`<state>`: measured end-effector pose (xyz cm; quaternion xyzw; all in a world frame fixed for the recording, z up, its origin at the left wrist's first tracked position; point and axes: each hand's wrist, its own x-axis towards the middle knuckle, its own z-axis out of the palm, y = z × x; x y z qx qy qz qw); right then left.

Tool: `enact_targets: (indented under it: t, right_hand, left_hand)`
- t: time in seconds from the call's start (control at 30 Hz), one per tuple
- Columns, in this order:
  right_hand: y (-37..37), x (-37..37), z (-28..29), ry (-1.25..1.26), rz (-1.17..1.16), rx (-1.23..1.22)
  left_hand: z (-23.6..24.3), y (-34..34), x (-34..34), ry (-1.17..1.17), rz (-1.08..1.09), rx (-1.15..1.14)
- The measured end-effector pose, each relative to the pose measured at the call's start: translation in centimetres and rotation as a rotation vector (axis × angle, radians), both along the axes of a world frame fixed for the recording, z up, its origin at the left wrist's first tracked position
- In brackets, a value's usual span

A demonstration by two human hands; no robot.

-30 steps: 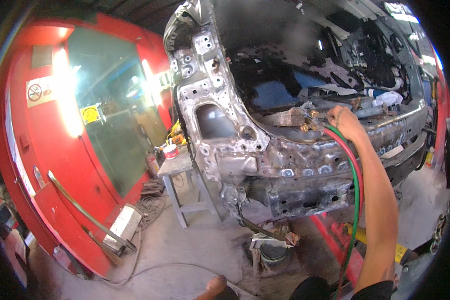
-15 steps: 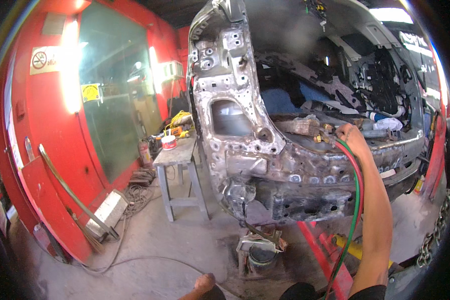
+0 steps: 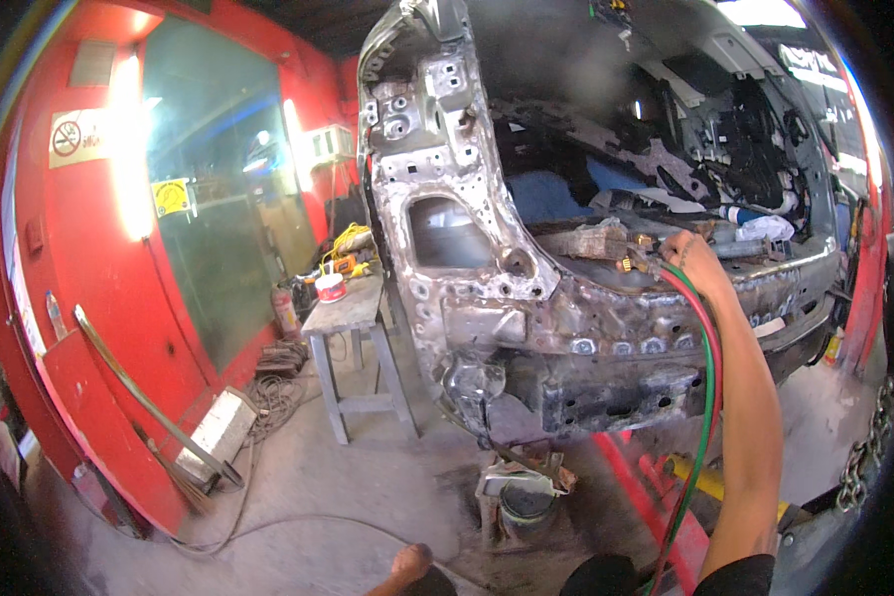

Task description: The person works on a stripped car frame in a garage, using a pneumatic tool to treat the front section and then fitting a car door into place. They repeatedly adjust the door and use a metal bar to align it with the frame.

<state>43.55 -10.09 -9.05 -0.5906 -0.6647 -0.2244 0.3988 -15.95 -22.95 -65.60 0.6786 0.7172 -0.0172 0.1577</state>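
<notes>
My right hand [image 3: 689, 256] is closed on a brass-fitted gas torch [image 3: 644, 262] with green and red hoses [image 3: 708, 353] hanging down. It is over the rear sill of a stripped car body [image 3: 507, 328], beside a worn block [image 3: 586, 238] and some loose tools. The car's bare metal pillar [image 3: 422, 149] rises left of the block. My left hand [image 3: 407, 564] is low at the bottom middle, its fingers curled; what they hold, if anything, is hidden.
A grey stool [image 3: 333, 320] with a tub and yellow cable stands left. A red wall [image 3: 79, 228] has a glass panel. Below the car are a bucket [image 3: 526, 512], red stand [image 3: 636, 502] and yellow cylinder [image 3: 705, 482]. A chain [image 3: 859, 467] hangs right; hoses cross the floor.
The car and stool sit higher in view than a second ago. My right hand stays on the torch at the sill; my left hand appears slightly higher, still curled.
</notes>
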Motion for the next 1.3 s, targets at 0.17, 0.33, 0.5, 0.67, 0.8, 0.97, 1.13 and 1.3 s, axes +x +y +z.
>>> enact_targets:
  t: [0.17, 0.33, 0.5, 0.67, 0.8, 0.97, 1.13, 1.3]
  right_hand:
    - [-0.2, 0.1, 0.3, 0.026, -0.018, -0.111]
    - [-0.7, -0.7, 0.3, 0.036, -0.014, -0.096]
    - [-0.5, 0.0, -0.2, -0.008, 0.000, 0.021]
    - [-0.6, -0.4, 0.3, 0.063, 0.005, -0.082]
    - [-0.3, 0.1, 0.1, 0.044, -0.004, -0.074]
    - [-0.6, -0.3, -0.2, 0.057, 0.002, -0.036]
    - [-0.3, 0.3, -0.5, 0.047, 0.009, -0.006]
    - [-0.7, -0.1, 0.2, 0.084, 0.013, -0.095]
  left_hand:
    - [2.2, -0.5, 1.1, -0.046, 0.103, 0.013]
    - [4.0, -1.5, 1.6, -0.004, 0.133, -0.016]
    - [3.1, -1.1, 1.8, 0.069, 0.101, -0.024]
    - [3.5, -1.6, 1.9, 0.016, 0.093, 0.009]
    - [4.3, -1.6, 2.3, 0.005, 0.078, 0.028]
    - [4.6, -1.8, 2.2, -0.033, 0.111, -0.001]
    - [2.1, -1.0, 0.9, 0.039, 0.060, -0.046]
    - [1.6, -1.0, -0.2, 0.135, -0.015, -0.078]
